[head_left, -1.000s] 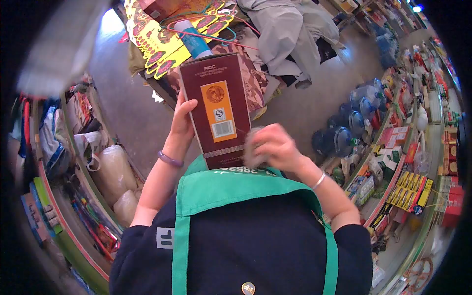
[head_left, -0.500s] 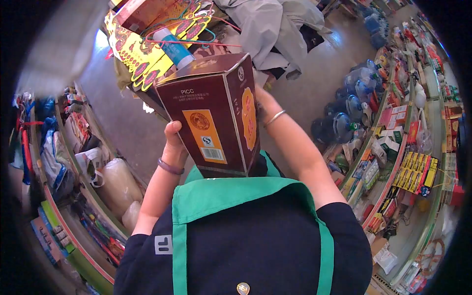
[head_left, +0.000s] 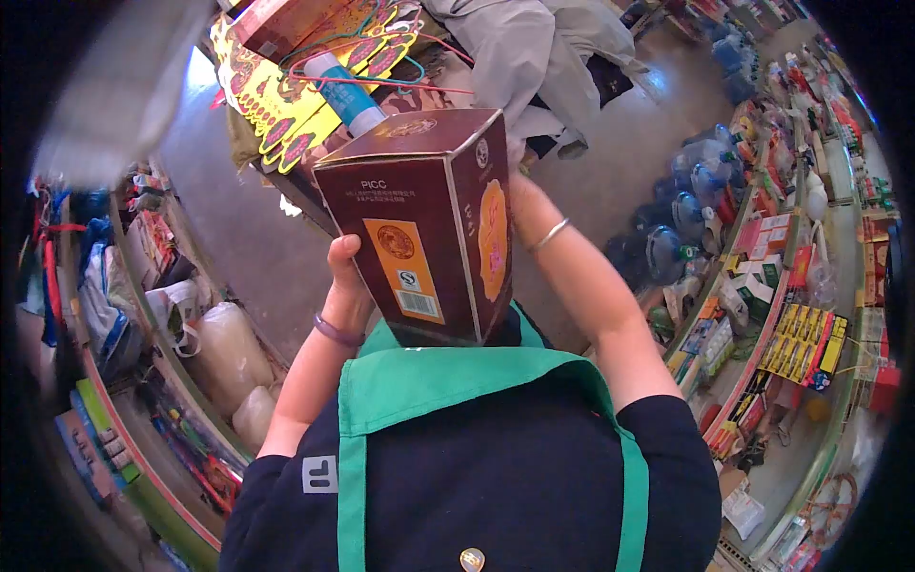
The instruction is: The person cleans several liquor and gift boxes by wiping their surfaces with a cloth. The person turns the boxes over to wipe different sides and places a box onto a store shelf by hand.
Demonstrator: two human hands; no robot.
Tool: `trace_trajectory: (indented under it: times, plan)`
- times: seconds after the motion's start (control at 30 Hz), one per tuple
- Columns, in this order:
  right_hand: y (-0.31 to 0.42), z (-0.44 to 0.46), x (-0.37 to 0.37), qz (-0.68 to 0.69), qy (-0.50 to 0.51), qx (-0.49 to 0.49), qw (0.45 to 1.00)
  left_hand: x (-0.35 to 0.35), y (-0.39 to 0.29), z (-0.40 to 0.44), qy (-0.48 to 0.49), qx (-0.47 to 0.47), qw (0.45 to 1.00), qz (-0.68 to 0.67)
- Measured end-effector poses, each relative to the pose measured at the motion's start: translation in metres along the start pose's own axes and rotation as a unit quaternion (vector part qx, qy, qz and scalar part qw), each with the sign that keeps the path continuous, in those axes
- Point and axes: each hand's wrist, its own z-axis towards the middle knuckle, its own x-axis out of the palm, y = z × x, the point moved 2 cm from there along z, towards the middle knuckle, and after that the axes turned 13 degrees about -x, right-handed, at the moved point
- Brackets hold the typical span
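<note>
A tall dark-red box [head_left: 434, 205] with an orange label and barcode stands tilted in front of my chest, its top and right side showing. My left hand [head_left: 349, 276] grips its left edge, thumb on the front face and the other fingers hidden behind. At the far right side of the box is my right hand [head_left: 520, 176], mostly hidden behind it, so its fingers and anything in them cannot be made out. The box's lower end is close to my green apron [head_left: 457, 377].
Beyond the box, a pile holds grey clothing [head_left: 519, 52], yellow printed sheets [head_left: 276, 105], hangers and a blue-and-white cylinder [head_left: 345, 93]. Shelves of goods line both sides. Large blue water bottles [head_left: 701, 172] stand at the right.
The box has turned so its right side and top show. My right hand, with a greyish blurred thing at the box's lower right earlier, has moved up behind the box's far side.
</note>
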Motion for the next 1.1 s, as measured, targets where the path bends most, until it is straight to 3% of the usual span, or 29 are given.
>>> trace_trajectory:
  times: [0.17, 0.33, 0.43, 0.57, 0.67, 0.77, 0.87, 1.1]
  plan:
    - [-0.034, -0.052, -0.005, -0.050, -0.010, -0.011, 0.999, -0.023, 0.003, 0.000, -0.002, -0.026, 1.000, -0.017]
    - [0.023, 0.003, 0.028, -0.001, 0.044, 0.005, 0.999, -0.018, 0.005, 0.003, 0.025, -0.026, 0.999, -0.003]
    - [0.012, 0.015, 0.013, 0.010, 0.030, 0.015, 0.999, -0.005, 0.005, 0.000, 0.020, -0.009, 1.000, -0.015]
    - [-0.034, -0.027, -0.011, -0.050, -0.017, 0.003, 0.999, -0.023, 0.006, -0.005, -0.036, 0.011, 0.999, -0.023]
    - [-0.047, -0.050, -0.014, -0.150, -0.021, -0.023, 0.988, -0.037, 0.003, -0.010, -0.026, 0.003, 1.000, 0.000]
    - [-0.039, -0.084, -0.013, -0.322, 0.018, -0.060, 0.945, -0.040, 0.000, -0.007, -0.056, 0.005, 0.998, 0.034]
    - [-0.030, -0.117, -0.012, -0.496, 0.077, -0.083, 0.861, -0.047, 0.002, -0.004, -0.073, 0.007, 0.996, 0.043]
    - [0.008, -0.058, -0.014, -0.562, 0.092, -0.169, 0.804, -0.022, 0.000, 0.004, -0.051, -0.019, 0.996, 0.074]
